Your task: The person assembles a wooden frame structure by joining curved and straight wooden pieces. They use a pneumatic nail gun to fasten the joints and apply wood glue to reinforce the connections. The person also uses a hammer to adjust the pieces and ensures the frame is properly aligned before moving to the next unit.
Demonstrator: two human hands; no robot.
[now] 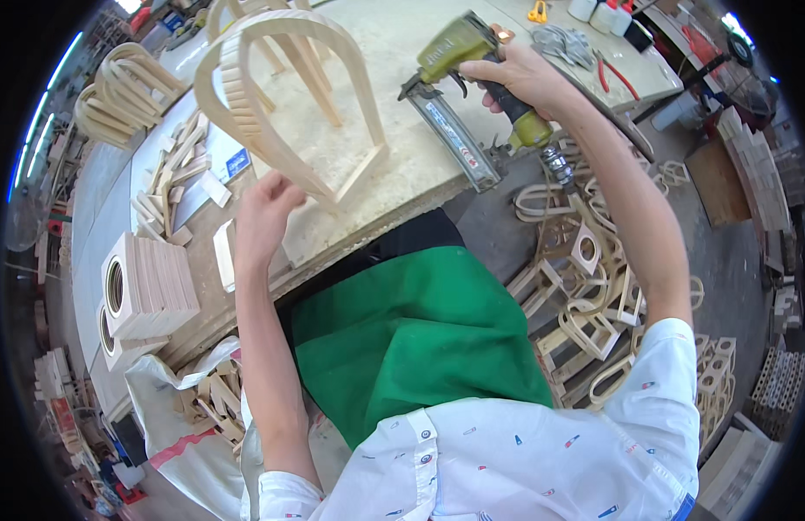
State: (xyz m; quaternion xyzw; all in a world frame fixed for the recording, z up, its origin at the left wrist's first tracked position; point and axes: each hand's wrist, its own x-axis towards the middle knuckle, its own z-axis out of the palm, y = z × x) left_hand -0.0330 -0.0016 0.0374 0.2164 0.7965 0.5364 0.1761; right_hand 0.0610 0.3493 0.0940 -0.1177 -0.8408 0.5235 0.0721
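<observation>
Workshop lights (65,61) glowed at far left, beyond a pale worktable (420,169) crowded with timber parts. Arched wooden pieces (129,87) stood grouped on the table's left side, while square blocks with round holes (163,286) sat stacked nearer the edge, faces aligned, likely to save space. Just below, a white sack (194,469) gaped beside the table, its wood offcuts (218,395) apparently collected there to stay out of the way. Short wooden sticks (170,187) lay heaped farther in, seemingly kept within the left arm's reach.

The left hand (268,213), fingers curled, was at the near foot of an arched frame (365,91); whether it gripped the wood or merely rested beside it could not be told. The frame stood upright near the table's front edge, crossbar at the bottom, a spot that probably gave both arms easy access. A green apron (420,321) covered the lap, presumably guarding against dust.

To the right, a green nail gun (459,48) hung above the table's edge, its handle wrapped by the right hand (528,78), forefinger near the trigger, a hold that seemed to balance the tool's weight. Gray gloves (566,45) and red-handled pliers (603,76) lay behind, apparently set aside. More wooden frames (604,347) littered the floor, perhaps for want of table room.
</observation>
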